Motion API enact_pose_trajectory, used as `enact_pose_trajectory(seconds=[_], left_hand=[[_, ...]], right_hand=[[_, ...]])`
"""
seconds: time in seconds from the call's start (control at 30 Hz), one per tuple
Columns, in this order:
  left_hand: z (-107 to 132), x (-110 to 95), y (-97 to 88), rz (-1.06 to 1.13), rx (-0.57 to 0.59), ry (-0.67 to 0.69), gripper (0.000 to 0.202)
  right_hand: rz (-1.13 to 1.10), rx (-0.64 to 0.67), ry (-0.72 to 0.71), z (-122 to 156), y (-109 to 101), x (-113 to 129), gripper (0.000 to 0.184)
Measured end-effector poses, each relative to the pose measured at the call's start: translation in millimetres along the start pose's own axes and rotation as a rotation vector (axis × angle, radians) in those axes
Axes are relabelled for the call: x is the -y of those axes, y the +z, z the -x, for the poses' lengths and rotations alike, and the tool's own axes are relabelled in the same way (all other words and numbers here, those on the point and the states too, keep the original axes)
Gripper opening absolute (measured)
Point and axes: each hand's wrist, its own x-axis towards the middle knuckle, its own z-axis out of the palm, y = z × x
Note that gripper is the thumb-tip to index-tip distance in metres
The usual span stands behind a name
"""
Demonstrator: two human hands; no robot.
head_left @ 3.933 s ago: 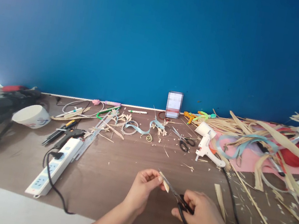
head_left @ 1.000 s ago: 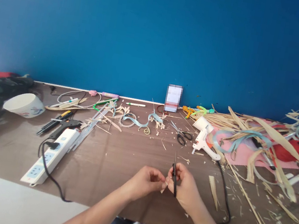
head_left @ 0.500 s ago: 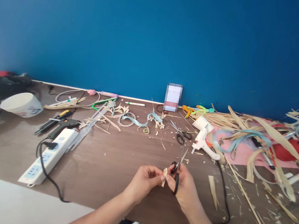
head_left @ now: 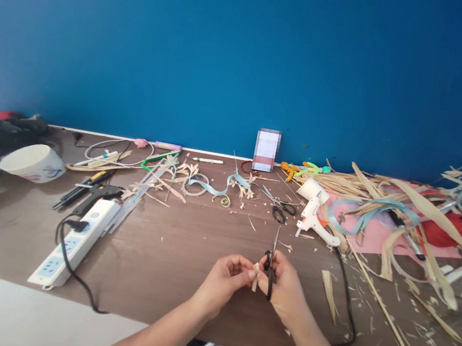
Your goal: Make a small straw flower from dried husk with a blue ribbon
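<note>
Both hands are bunched together low over the middle of the brown table: the left hand pinches a little pale leaf scrap, probably so it sits right at the blades, and the right hand is curled through the black scissors. Scissors stand nearly upright, long axis straight away from the person, blades looking closed, tip aimed at the glue gun and the dried leaf strips beyond.

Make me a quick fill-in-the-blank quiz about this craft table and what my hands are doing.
1. The right hand holds black-handled ____, blades pointing away.
2. The left hand pinches a small pale ____ strip.
3. The white glue gun lies to the ____ of the white power strip.

Missing words: scissors; straw; right
</note>
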Motion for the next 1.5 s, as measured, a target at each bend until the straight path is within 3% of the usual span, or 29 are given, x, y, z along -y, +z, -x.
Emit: enact_pose_trajectory(seconds=[0.23, 0.4, 0.53, 0.63, 0.97, 1.13, 1.5], left_hand=[[-3.1, 5.4, -2.1, 0.12, -0.024, -0.073, 0.023], [-3.5, -0.8, -2.1, 0.334, -0.037, -0.112, 0.019], [-3.4, -5.9, -1.7, 0.477, -0.038, -0.141, 0.016], [-2.5, -8.5, 0.4, 0.521, -0.042, -0.122, 0.015], [-2.6, -7.0, 6.4, 0.42, -0.067, 0.069, 0.014], [-2.0, -6.8, 8.9, 0.358, -0.154, 0.068, 0.02], [-1.8, -1.7, 10.1, 0.367, -0.137, 0.104, 0.015]], right_hand=[[0.042, -0.017, 0.023, 3.0, 1.1, 2.9, 0.015], [0.047, -0.014, 0.024, 12.2, -4.2, 0.1, 0.016], [0.207, 0.099, 0.084, 22.7, -10.1, -5.2, 0.021], [0.366, 0.095, 0.099, 30.0, -12.6, -8.9, 0.022], [0.547, 0.069, 0.128, 41.0, -15.9, 0.2, 0.019], [0.58, 0.036, 0.105, 40.8, -14.1, 0.3, 0.02], [0.726, 0.021, 0.073, 40.0, -13.9, -0.5, 0.03]])
